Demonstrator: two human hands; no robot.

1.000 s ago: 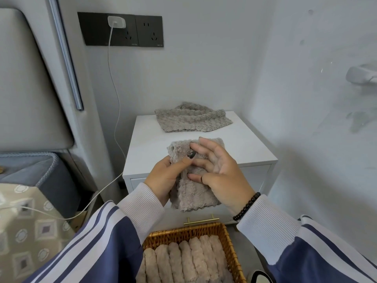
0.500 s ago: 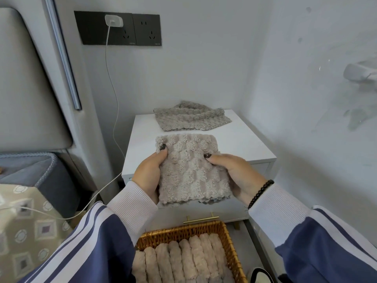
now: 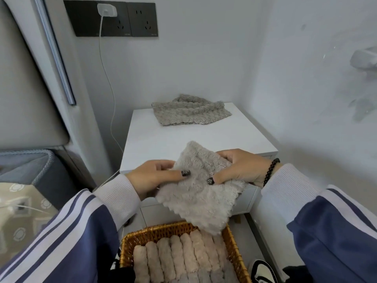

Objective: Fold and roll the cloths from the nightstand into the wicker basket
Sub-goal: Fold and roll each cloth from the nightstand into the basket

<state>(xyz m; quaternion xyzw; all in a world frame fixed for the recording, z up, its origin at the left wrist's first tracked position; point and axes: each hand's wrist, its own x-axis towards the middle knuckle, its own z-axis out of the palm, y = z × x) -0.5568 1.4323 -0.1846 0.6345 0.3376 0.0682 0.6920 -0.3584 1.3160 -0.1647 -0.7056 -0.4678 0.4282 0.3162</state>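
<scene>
A fluffy beige-grey cloth [image 3: 201, 198], folded into a strip, hangs tilted in the air between the nightstand and the basket. My left hand [image 3: 155, 176] pinches its left edge with thumb on top. My right hand [image 3: 238, 168] grips its upper right part, fingers curled over it. Its lower corner droops over the rim of the wicker basket [image 3: 163, 228], which holds several rolled cloths [image 3: 179, 258] side by side. Another grey cloth [image 3: 189, 111] lies crumpled at the back of the white nightstand [image 3: 161, 144].
A padded headboard [image 3: 24, 88] and a bed with a patterned cover [image 3: 22, 213] stand to the left. A white charger cable [image 3: 108, 78] runs down from the wall socket beside the nightstand. A white wall closes the right side. A shoe [image 3: 263, 270] sits right of the basket.
The cloth went from being held flat and wide in front of me to a narrower tilted strip, lowered toward the basket. Both hands came down and closer together.
</scene>
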